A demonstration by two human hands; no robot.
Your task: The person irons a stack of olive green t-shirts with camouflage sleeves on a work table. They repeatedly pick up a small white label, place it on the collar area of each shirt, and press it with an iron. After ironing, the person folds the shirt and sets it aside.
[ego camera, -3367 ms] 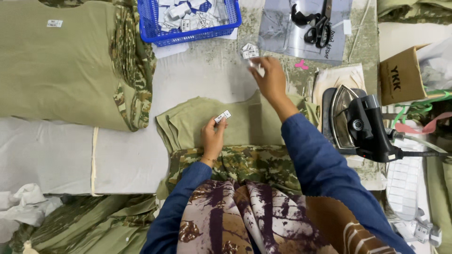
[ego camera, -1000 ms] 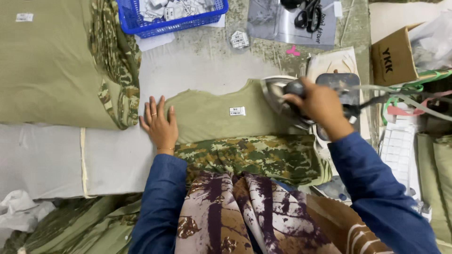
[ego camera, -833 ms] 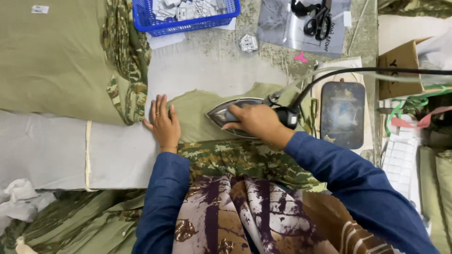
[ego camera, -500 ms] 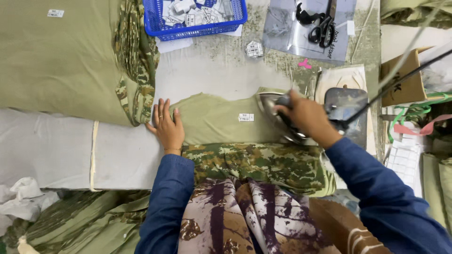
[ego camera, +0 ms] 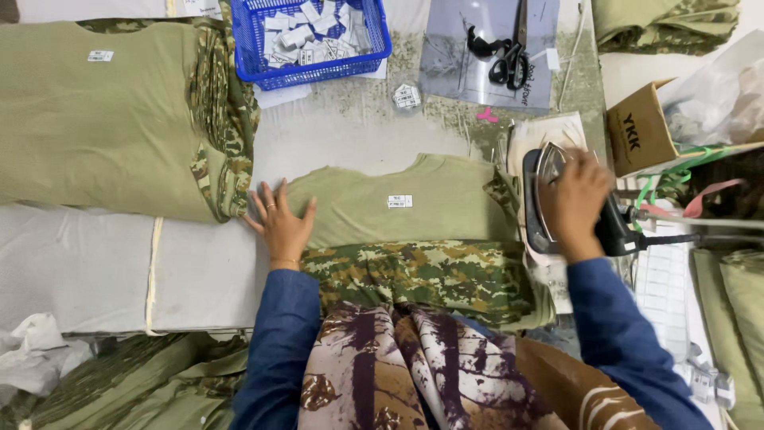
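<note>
Left hand (ego camera: 280,224) lies flat, fingers spread, on one olive-green knit shirt (ego camera: 398,199) bearing one white label (ego camera: 399,201); right hand (ego camera: 579,201) grips one black-handled steam iron (ego camera: 557,203).

One blue plastic basket (ego camera: 318,40) stands at the far edge, holding a heap of small white labels too many to count; one loose bundle of labels (ego camera: 407,96) lies on the table just before it; one white label (ego camera: 399,201) sits on the one olive shirt (ego camera: 414,203) spread in the middle; one pair of black scissors (ego camera: 501,60) rests on one clear plastic sheet (ego camera: 485,68); one iron (ego camera: 557,203) is to the right; one brown cardboard box (ego camera: 637,131) stands beyond it; one stack of olive shirts (ego camera: 103,119) lies at the left; two hands show, one left hand (ego camera: 280,223) and one right hand (ego camera: 579,199).
</note>
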